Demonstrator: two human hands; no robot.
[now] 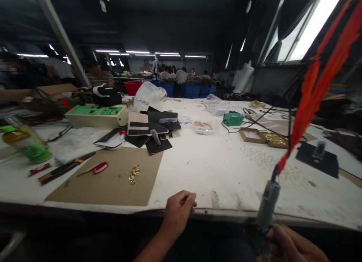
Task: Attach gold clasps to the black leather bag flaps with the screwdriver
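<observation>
My left hand is at the front edge of the white table, its fingers curled closed. Whatever they may hold is hidden. At the lower right, my right hand closes at the lower end of a grey electric screwdriver. The tool hangs from a cord wrapped with red-orange cloth strips; its bottom end is dark and blurred. Left of my left hand, several small gold metal fittings lie on a brown cardboard sheet. A red-handled screwdriver rests there too.
Black and beige panels are piled mid-left beside a green-topped control box. A green power box trails cables near a cardboard tray of gold parts. At right lies a black panel. A bottle stands far left.
</observation>
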